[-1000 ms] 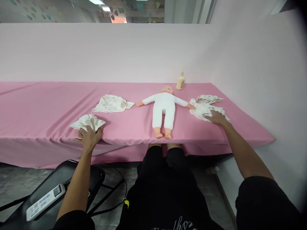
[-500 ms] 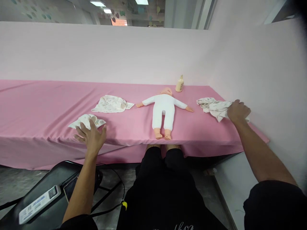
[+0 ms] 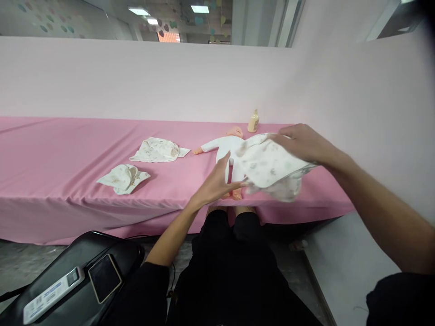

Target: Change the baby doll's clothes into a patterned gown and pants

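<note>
My right hand (image 3: 299,140) is closed on a soft white printed cloth (image 3: 272,165), which looks like a baby garment and hangs spread out, slightly blurred. That cloth covers the right arm and part of the body of a baby doll (image 3: 222,144) in a white suit, lying on its back. My left hand (image 3: 217,181) is open over the doll's legs, thumb and fingers apart, its tips close to the cloth's left edge; whether they touch is unclear. Two more white printed cloths lie to the left, a flat one (image 3: 156,150) and a bunched one (image 3: 124,178).
A pink sheet (image 3: 68,158) covers the long table against the wall. Behind the doll's head stands a cream pump bottle (image 3: 253,122). At lower left, a black chair (image 3: 84,253) carries a phone (image 3: 105,278) and a white device with a small screen (image 3: 52,294).
My right hand has lifted the cloth from the table's right side and brought it left over the doll. My left hand has moved right, from the bunched cloth to the doll's legs.
</note>
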Demonstrator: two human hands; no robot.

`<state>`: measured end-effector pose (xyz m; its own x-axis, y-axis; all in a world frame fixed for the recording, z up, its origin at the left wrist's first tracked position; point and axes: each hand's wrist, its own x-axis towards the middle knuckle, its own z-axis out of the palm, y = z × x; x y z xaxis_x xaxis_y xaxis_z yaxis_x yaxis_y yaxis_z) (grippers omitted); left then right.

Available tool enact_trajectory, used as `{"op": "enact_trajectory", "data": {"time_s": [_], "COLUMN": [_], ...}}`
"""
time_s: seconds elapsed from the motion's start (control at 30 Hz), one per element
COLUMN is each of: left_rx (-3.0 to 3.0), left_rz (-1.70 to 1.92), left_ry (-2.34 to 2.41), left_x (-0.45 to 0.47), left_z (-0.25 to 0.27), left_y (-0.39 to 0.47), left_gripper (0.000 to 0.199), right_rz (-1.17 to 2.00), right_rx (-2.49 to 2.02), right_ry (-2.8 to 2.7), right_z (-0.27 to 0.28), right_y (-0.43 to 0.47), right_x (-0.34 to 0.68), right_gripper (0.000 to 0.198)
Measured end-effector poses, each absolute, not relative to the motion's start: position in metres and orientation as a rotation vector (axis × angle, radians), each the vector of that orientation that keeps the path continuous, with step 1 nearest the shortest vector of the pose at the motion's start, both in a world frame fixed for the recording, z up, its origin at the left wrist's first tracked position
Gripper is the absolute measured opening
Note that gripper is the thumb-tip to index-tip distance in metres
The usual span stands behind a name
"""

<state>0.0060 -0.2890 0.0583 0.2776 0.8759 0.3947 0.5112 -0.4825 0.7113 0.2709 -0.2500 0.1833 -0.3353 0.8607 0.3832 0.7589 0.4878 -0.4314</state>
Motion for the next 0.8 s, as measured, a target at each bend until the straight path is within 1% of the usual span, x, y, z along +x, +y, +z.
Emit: {"op": "enact_trajectory", "data": {"time_s": [0.03, 0.07, 0.17, 0.23, 0.37, 0.47, 0.57, 0.63, 0.7, 0.73, 0.8], "left_rx": [2.051, 1.977, 1.752, 1.648, 1.388, 1.17, 1.067, 1.058, 1.07, 1.077, 1.097], "left_rz": [1.154, 1.238, 1.449, 1.537, 1.715, 1.779, 1.803, 1.799, 1.783, 1.776, 1.762], "left_ry": [1.182, 1.142, 1.098, 1.07, 0.897, 0.695, 0.618, 0.627, 0.639, 0.64, 0.641], "left_x": [0.018, 0.026, 0.029, 0.02, -0.001, -0.012, -0.018, -0.017, -0.013, -0.01, -0.003], "left_z": [0.061, 0.063, 0.066, 0.071, 0.093, 0.117, 0.136, 0.143, 0.147, 0.149, 0.151], "left_y": [-0.287, -0.285, -0.28, -0.281, -0.285, -0.287, -0.288, -0.291, -0.297, -0.3, -0.309], "left_gripper": [0.097, 0.087, 0.042, 0.031, 0.027, 0.023, 0.018, 0.017, 0.017, 0.018, 0.02], "right_rz": [0.262, 0.293, 0.355, 0.409, 0.607, 0.797, 0.91, 0.897, 0.791, 0.711, 0.531], "right_rx": [-1.279, -1.248, -1.208, -1.218, -1.246, -1.224, -1.205, -1.182, -1.128, -1.111, -1.115], "right_ry": [-2.192, -2.179, -2.119, -2.08, -2.036, -2.097, -2.231, -2.307, -2.271, -2.232, -2.08], "right_z": [0.184, 0.184, 0.184, 0.183, 0.178, 0.171, 0.154, 0.133, 0.104, 0.088, 0.057], "right_y": [-0.258, -0.264, -0.272, -0.272, -0.264, -0.263, -0.276, -0.292, -0.313, -0.324, -0.341], "right_x": [0.259, 0.25, 0.239, 0.24, 0.249, 0.255, 0.256, 0.253, 0.245, 0.24, 0.228], "right_gripper": [0.05, 0.049, 0.044, 0.04, 0.037, 0.047, 0.06, 0.069, 0.076, 0.076, 0.069]}}
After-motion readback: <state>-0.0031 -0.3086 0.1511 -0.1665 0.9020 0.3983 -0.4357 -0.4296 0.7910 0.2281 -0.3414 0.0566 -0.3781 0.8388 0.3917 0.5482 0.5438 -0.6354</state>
